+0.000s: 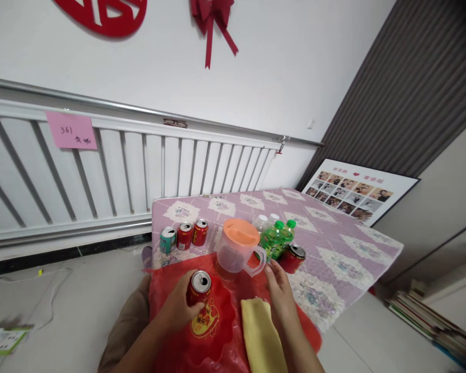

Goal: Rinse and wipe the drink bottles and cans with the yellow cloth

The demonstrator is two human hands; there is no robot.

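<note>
My left hand point(178, 305) is wrapped around a red drink can point(199, 295), whose silver top faces up. Beneath it lies a red scalloped tray point(223, 324) with a gold printed figure. My right hand point(280, 285) has its fingers apart and holds nothing that I can see, just right of the handle of a clear plastic pitcher point(233, 254) with an orange lid. Close to that hand are green-capped bottles point(275, 241) and another red can point(292, 259). A folded yellow cloth point(261, 331) lies beside my right forearm.
A teal can point(168, 240) and two red cans point(192, 234) stand in a row at the table's left. Red plastic sheeting point(166, 280) covers the near part of the purple floral tablecloth point(345, 233). A white radiator point(140, 171) runs behind; a framed photo board point(349, 191) leans at right.
</note>
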